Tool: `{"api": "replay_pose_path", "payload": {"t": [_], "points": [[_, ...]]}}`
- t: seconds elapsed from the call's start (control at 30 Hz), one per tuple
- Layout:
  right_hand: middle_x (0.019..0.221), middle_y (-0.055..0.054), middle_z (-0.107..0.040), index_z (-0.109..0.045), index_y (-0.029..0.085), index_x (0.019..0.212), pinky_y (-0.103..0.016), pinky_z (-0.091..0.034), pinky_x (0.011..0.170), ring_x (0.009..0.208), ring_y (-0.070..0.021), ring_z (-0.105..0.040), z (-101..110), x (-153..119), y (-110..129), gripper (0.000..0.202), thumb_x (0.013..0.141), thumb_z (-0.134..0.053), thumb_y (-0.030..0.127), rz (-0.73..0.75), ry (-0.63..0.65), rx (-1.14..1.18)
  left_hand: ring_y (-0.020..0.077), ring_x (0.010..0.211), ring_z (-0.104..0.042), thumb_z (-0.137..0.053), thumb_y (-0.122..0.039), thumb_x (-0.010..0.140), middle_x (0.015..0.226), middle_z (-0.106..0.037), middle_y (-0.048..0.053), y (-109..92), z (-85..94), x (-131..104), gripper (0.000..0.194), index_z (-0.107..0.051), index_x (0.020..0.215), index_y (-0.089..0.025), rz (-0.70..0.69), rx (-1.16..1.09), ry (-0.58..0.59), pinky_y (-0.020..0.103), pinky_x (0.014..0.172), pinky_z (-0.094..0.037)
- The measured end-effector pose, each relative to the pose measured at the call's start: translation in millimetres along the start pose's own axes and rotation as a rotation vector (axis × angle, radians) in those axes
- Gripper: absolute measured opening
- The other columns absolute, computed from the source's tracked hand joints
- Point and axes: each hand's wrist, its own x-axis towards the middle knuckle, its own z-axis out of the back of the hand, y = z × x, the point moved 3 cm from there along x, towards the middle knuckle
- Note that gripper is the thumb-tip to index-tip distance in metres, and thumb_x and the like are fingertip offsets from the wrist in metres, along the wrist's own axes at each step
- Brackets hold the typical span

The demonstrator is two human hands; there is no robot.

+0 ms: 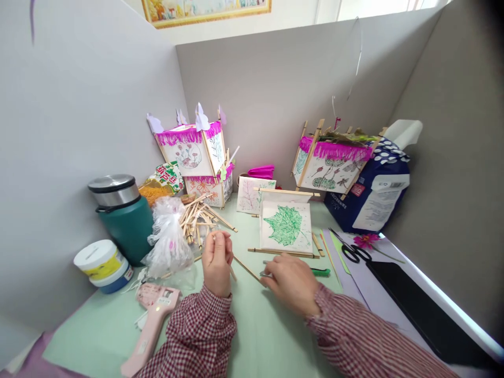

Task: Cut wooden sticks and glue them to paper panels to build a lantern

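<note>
My left hand (218, 262) is closed in a pinch with the fingertips up, apparently around a thin wooden stick whose lower end shows beneath it. Another slender stick (248, 269) slants from beside that hand toward my right fingertips. My right hand (291, 281) is curled palm down over a tool with a green handle (321, 272); grey metal parts show by the fingers, but the hand hides its middle. Just beyond stands a white panel with a green leaf print (287, 226), framed by wooden sticks.
Left are a pink glue gun (151, 325), a white-lidded tub (103, 265), a teal flask (125, 226), a plastic bag (169, 241) and a stick pile (200, 218). Paper lanterns (189, 152) (326, 163) stand behind. Right are scissors (352, 252), a black phone-like slab (425, 310) and a blue bag (366, 194).
</note>
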Motion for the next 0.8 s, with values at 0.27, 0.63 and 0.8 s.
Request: {"api": "replay_pose_path", "payload": {"t": [0.27,0.63,0.8], "points": [[0.076,-0.010,-0.068,-0.066,0.014,0.077,-0.029,-0.038,0.058,0.072,-0.0224,-0.062,-10,21,28,0.019,0.076,-0.048,0.021,-0.086,0.060,-0.086,0.0044,0.041,-0.029,-0.037,-0.037,0.088,0.055,-0.040,-0.004,-13,12.6,0,0.028,-0.051,0.076,-0.016,-0.160,0.020,-0.252,0.016,0.036,-0.024],[0.070,-0.010,-0.068,-0.066,0.015,0.077,-0.029,-0.038,0.057,0.065,-0.0224,-0.063,-6,5,43,0.022,0.073,-0.047,0.023,-0.014,0.059,-0.110,0.0096,0.053,-0.043,-0.038,-0.028,0.087,0.060,-0.046,0.000,-29,8.3,-19,0.023,-0.055,0.077,-0.016,-0.446,0.253,-0.424,0.021,0.045,-0.034],[0.073,-0.014,-0.068,-0.067,0.013,0.072,-0.030,-0.038,0.058,0.068,-0.0237,-0.063,-11,12,35,0.021,0.070,-0.048,0.020,-0.098,0.099,-0.103,0.0103,0.054,-0.043,-0.038,-0.027,0.086,0.060,-0.045,-0.001,-33,2.0,-23,0.021,-0.055,0.078,-0.017,-0.408,0.265,-0.403,0.021,0.046,-0.034]]}}
